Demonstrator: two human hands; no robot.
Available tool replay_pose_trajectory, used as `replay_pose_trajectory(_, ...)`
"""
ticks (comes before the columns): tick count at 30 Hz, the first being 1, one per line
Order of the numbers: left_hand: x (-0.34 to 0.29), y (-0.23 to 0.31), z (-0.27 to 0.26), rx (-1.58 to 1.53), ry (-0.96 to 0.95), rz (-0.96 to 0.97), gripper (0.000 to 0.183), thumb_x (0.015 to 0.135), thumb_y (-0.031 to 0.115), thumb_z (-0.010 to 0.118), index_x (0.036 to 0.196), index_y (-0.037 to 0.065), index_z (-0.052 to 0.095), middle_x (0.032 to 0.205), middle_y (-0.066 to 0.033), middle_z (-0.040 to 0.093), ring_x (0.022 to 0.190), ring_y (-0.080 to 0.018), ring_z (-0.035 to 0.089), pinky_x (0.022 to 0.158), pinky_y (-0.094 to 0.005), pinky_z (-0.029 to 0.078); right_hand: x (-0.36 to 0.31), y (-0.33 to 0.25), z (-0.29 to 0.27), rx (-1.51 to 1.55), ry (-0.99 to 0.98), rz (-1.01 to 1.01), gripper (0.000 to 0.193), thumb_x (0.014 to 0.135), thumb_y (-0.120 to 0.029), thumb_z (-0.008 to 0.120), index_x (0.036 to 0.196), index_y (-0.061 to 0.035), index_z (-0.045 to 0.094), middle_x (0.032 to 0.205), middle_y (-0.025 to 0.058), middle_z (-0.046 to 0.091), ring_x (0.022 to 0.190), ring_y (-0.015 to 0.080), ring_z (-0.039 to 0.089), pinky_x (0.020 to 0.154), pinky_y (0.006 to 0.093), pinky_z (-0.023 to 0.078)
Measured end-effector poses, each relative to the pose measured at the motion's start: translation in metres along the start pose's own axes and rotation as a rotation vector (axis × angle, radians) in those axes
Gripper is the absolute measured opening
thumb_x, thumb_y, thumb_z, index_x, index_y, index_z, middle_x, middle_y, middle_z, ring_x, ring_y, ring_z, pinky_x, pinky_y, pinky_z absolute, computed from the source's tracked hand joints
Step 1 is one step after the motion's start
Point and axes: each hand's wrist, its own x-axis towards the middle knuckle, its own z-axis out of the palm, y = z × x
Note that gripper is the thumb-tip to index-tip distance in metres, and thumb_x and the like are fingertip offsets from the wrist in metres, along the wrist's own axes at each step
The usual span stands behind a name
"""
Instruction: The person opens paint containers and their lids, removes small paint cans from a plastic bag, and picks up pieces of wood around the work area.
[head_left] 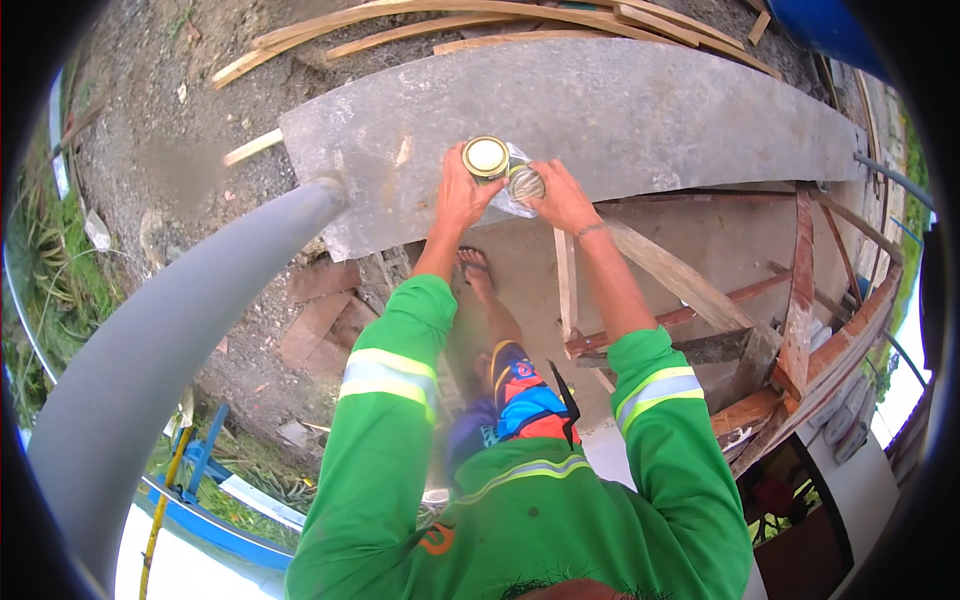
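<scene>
Both my arms, in bright green sleeves with reflective bands, reach forward over the near edge of a grey concrete slab (620, 110). My left hand (462, 195) grips a small round tin (486, 157) with a pale yellow top. My right hand (562, 198) holds a second small metal can or lid (526, 183) right beside the tin, with clear crinkled plastic (512, 205) bunched under both. The two hands nearly touch. What is inside the tin stays hidden.
A thick grey pipe (170, 350) slants across the left. Wooden planks (480, 25) lie along the slab's far edge, and timber bracing (690, 290) and a lower floor sit below right. My bare foot (478, 272) shows beneath. Dirt, bricks (325, 320) and grass lie left.
</scene>
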Motion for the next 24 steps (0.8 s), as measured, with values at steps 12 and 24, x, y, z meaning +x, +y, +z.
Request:
replay_pose_trajectory(12, 0.01, 0.015, 0.008, -0.057, -0.036, -0.03, 0.09, 0.068, 0.031, 0.088, 0.135, -0.004, 0.04, 0.127, -0.0223, 0.051, 0.12, -0.0369, 0.051, 0.101, -0.0425, 0.042, -0.028, 0.047, 0.04, -0.006, 0.199, -0.179, 0.032, 0.089, -0.026, 0.07, 0.091, -0.0025, 0.048, 0.088, 0.0164, 0.058, 0.082, 0.0377, 0.06, 0.066, 0.0464, 0.048)
replay_pose_trajectory(24, 0.009, -0.006, 0.032, 0.092, -0.025, 0.081, 0.087, 0.074, 0.03, 0.082, 0.141, 0.004, 0.033, 0.14, -0.0183, 0.042, 0.129, -0.0378, 0.044, 0.114, -0.0552, 0.025, -0.064, 0.04, 0.084, -0.103, 0.387, -0.429, 0.017, 0.089, -0.016, 0.068, 0.097, -0.0024, 0.061, 0.114, 0.0198, 0.056, 0.107, 0.0397, 0.057, 0.083, 0.0462, 0.049)
